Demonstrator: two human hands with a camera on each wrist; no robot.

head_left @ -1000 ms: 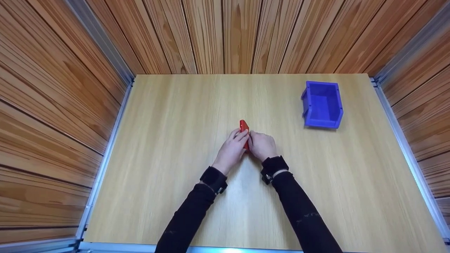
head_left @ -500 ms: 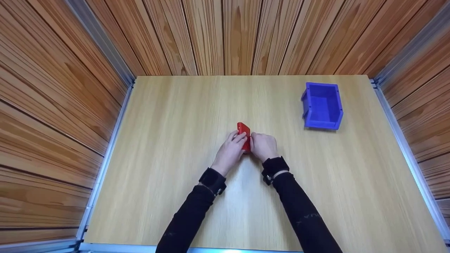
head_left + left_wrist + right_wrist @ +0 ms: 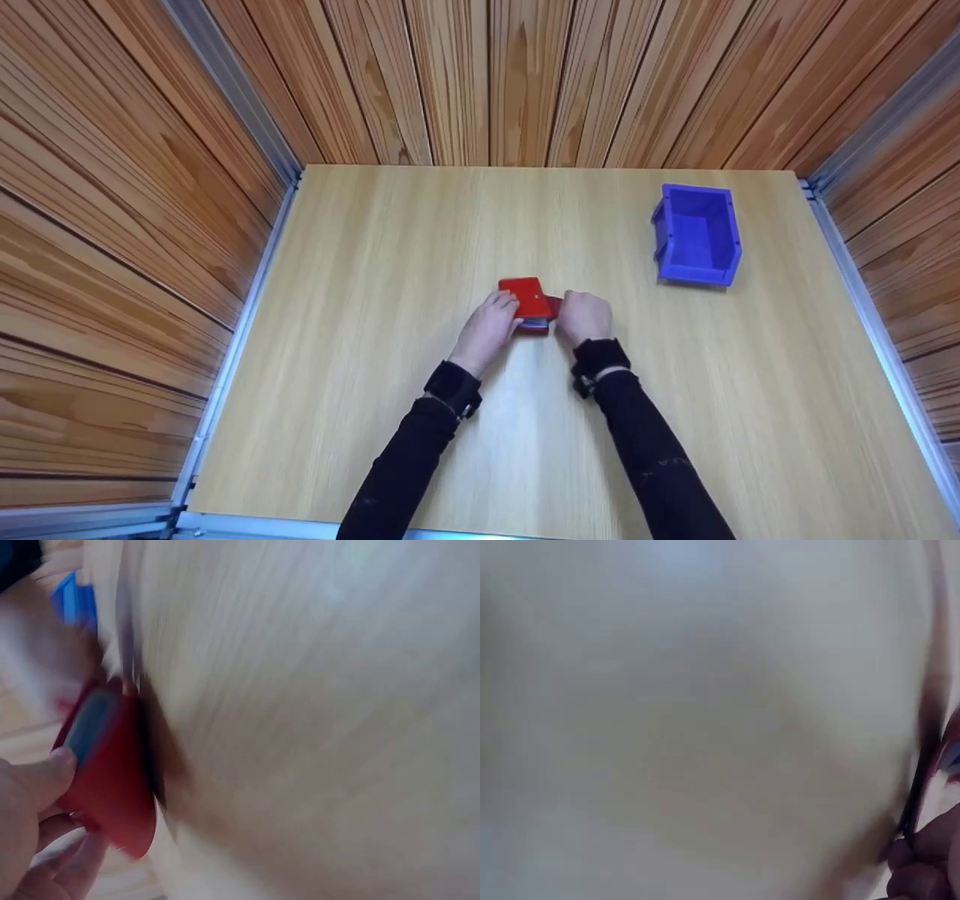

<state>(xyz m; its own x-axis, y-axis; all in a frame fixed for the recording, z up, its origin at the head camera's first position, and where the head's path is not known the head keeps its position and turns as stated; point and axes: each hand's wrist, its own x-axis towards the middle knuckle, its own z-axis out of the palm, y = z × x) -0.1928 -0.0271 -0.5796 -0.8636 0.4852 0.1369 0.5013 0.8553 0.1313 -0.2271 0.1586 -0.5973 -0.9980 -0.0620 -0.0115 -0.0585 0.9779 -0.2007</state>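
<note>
A small red wallet is close over the middle of the table in the head view, with a small stud on its cover. Pale, bluish inner sleeves show along its near edge. My left hand grips its left side; the left wrist view shows the thumb on one face of the wallet and the fingers on the other. On the other side my right hand pinches a dark red flap that sticks out to the right. Only the fingertips of the right hand show at the right wrist view's edge.
A blue open-front bin stands at the back right of the wooden table. Wood-plank walls rise behind and on both sides, with metal rails along the table's edges.
The wallet has turned from nearly edge-on to showing its broad cover. My right hand has moved right, drawing the flap out from the cover, while my left hand has hardly moved.
</note>
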